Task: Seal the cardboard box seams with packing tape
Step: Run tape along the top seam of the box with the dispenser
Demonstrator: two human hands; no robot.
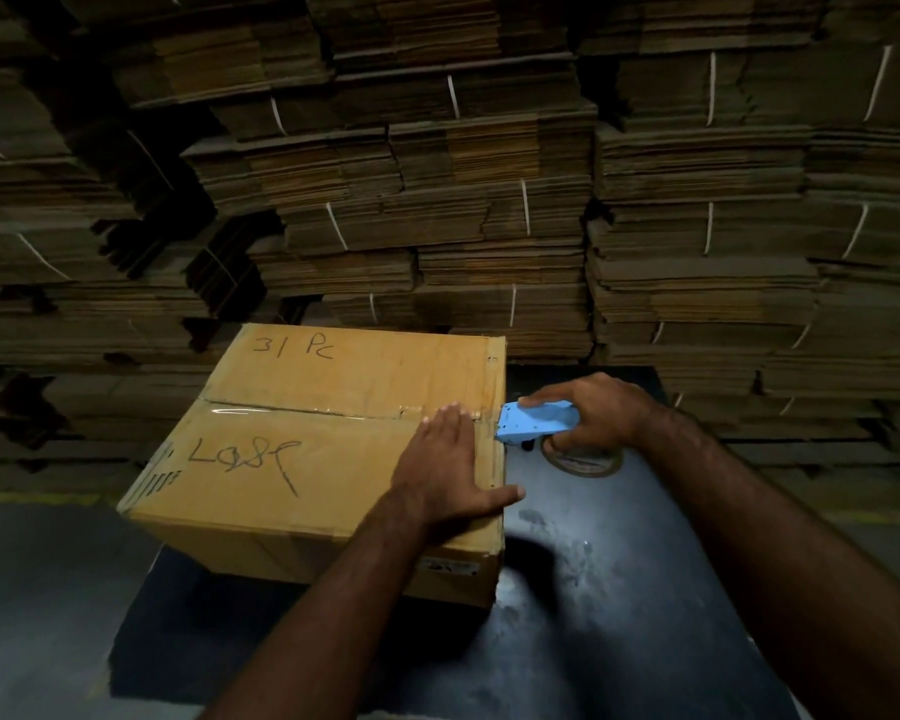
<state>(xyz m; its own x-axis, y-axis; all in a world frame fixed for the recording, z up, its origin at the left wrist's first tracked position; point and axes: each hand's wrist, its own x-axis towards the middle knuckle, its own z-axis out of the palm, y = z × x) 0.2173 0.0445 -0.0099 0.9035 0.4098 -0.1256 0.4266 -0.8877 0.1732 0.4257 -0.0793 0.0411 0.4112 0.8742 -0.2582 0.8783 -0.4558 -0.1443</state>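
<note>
A closed cardboard box [313,459] with handwritten marks sits on a dark table [593,589]. Clear tape runs along its centre seam [302,407]. My left hand [445,470] lies flat on the box top near the right edge, fingers straight over the seam end, thumb hanging past the edge. My right hand [593,413] grips a blue tape dispenser [533,423] just off the box's right side at seam height. The tape roll [583,459] shows below the hand, partly hidden.
Tall stacks of flattened cardboard [489,174], tied in bundles with white strapping, fill the whole background right behind the table. The grey floor [37,589] with a yellow line lies to the left of the table.
</note>
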